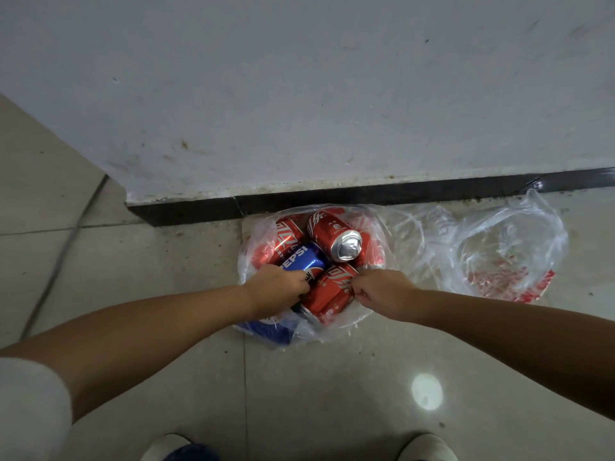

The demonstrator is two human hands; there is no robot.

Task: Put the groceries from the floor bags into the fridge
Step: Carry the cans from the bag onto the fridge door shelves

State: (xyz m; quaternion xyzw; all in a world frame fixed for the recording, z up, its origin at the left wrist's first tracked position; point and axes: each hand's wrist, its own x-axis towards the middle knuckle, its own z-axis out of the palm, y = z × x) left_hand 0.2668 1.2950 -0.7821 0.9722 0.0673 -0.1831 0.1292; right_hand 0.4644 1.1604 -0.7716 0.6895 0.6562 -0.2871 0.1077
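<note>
A clear plastic bag (256, 241) of drink cans sits on the tiled floor (332, 394), touching the black skirting (366, 194) at the wall's foot. The left hand (278, 286) curls its fingers round a blue Pepsi can (301, 259) lying among the red cola cans (332, 234). The right hand (382, 294) is closed, pinching the bag's edge beside a red can (329, 291). A second, crumpled clear plastic bag (499, 247) lies just beside the first, on its right.
</note>
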